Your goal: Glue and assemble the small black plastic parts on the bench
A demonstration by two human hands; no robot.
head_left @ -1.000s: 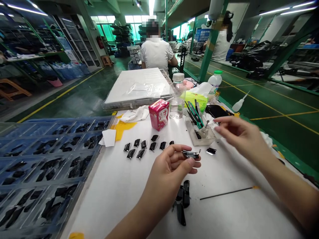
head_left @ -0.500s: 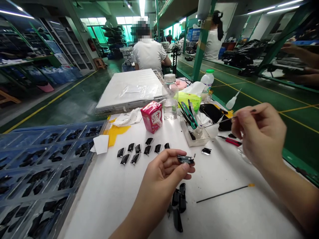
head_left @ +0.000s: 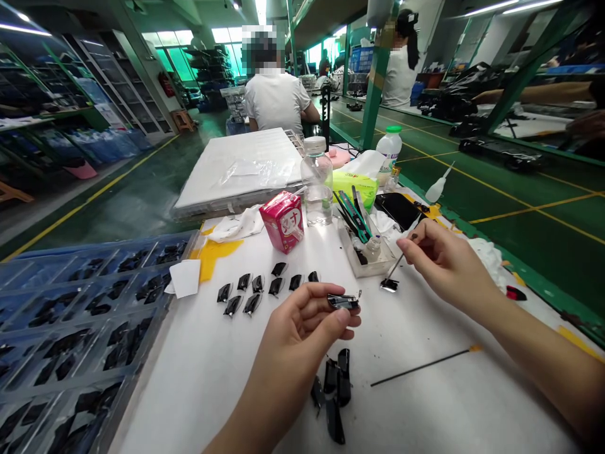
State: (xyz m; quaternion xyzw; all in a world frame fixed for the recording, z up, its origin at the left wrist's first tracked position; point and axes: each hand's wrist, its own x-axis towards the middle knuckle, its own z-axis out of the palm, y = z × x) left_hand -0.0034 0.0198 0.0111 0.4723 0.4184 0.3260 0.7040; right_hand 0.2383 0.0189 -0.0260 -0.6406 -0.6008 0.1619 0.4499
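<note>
My left hand (head_left: pixel 312 334) pinches a small glossy black plastic part (head_left: pixel 343 301) between thumb and fingers, above the white table. In my right hand (head_left: pixel 432 255) is a thin metal rod (head_left: pixel 395 267), slanting down to the left. Its lower end meets or overlaps a small black and shiny piece (head_left: pixel 389 285) on the table; whether they touch I cannot tell. Below my left hand lies a cluster of black parts (head_left: pixel 336 384). Several curved black pieces with clear edges (head_left: pixel 253 304) are spread to the left of it.
A blue divided tray (head_left: pixel 89 315) with black parts fills the left. Behind my hands stand a pink box (head_left: pixel 282 222), a clear bottle (head_left: pixel 317 183) and a small container of tools (head_left: pixel 366 255). A dark thin rod (head_left: pixel 420 367) lies at right. A person in white (head_left: pixel 275 98) sits ahead.
My right hand has moved left and down, bringing the rod from over the tool container to the small black and shiny piece. My left hand keeps its hold on the black part.
</note>
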